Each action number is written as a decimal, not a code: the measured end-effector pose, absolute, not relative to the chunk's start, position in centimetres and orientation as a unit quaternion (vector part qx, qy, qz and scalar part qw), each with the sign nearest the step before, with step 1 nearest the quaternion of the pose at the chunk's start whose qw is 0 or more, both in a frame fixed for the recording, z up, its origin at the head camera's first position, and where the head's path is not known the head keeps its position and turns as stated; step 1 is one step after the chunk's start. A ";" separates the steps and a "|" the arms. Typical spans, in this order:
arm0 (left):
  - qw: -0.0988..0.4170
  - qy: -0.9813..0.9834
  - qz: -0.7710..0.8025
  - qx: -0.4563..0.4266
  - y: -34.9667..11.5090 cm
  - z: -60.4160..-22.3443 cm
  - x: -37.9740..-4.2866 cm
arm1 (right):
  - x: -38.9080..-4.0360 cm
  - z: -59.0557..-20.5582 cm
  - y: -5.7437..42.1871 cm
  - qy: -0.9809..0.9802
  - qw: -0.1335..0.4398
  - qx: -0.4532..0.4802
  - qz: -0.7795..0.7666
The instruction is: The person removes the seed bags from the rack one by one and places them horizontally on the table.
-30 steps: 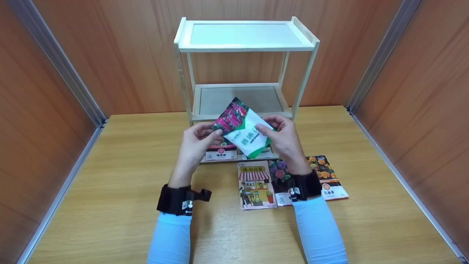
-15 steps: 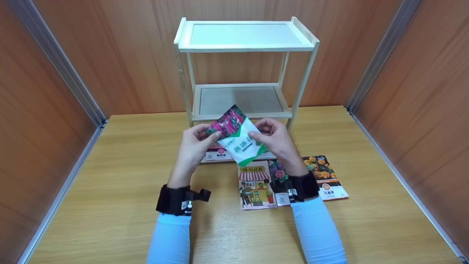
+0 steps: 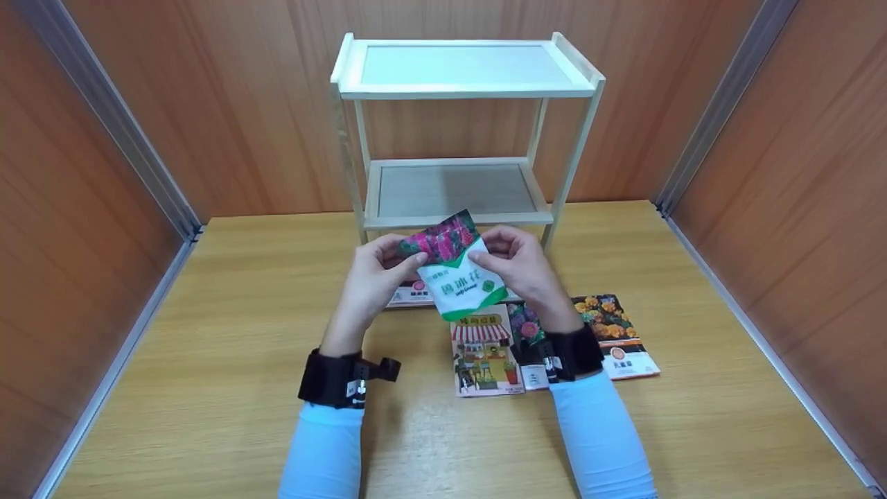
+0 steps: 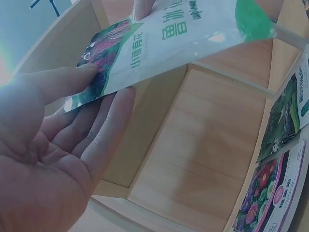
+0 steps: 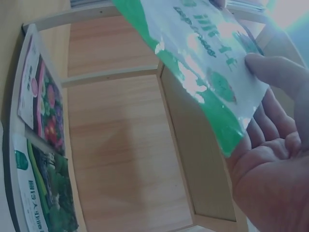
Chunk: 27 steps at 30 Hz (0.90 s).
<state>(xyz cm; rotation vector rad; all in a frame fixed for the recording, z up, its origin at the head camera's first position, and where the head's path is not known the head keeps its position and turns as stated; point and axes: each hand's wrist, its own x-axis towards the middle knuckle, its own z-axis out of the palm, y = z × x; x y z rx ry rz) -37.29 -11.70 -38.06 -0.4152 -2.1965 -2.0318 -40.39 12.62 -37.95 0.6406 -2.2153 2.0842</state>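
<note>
Both hands hold a seed packet [image 3: 459, 281] with pink flowers at the top and a white and green lower part, tilted slightly in front of the shelf. My left hand [image 3: 374, 281] pinches its left edge between thumb and fingers, over the flower picture in the left wrist view. On the other side, my right hand [image 3: 523, 270] pinches the right edge; its thumb [image 5: 270, 72] lies on the white face in the right wrist view. Fingers behind the packet are partly hidden.
A pale wooden shelf [image 3: 468, 93] stands at the back. Its lowest level bears a pink-flowered packet [image 4: 263, 193] and a green-pictured packet [image 4: 282, 121]. On the table lie a shopfront packet [image 3: 485, 353], a purple-flowered packet [image 3: 528, 329] and an orange-flowered packet [image 3: 613, 333].
The seed packet has come down and turned to stand more upright. My right hand has shifted left and slightly down with it; the left hand has barely moved.
</note>
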 end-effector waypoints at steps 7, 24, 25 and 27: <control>0.073 -0.722 -0.674 -0.137 -11.3 -38.2 -37.5 | -40.5 -37.8 12.6 -0.696 0.042 0.197 0.689; 0.082 -0.726 -0.667 -0.146 -11.5 -37.8 -37.1 | -40.5 -38.1 12.4 -0.716 0.029 0.202 0.667; 0.083 -0.726 -0.667 -0.144 -11.5 -37.8 -37.1 | -40.5 -38.1 12.3 -0.717 0.027 0.204 0.666; 0.088 -0.728 -0.664 -0.143 -11.6 -38.1 -37.4 | -40.5 -38.1 12.4 -0.721 0.022 0.206 0.662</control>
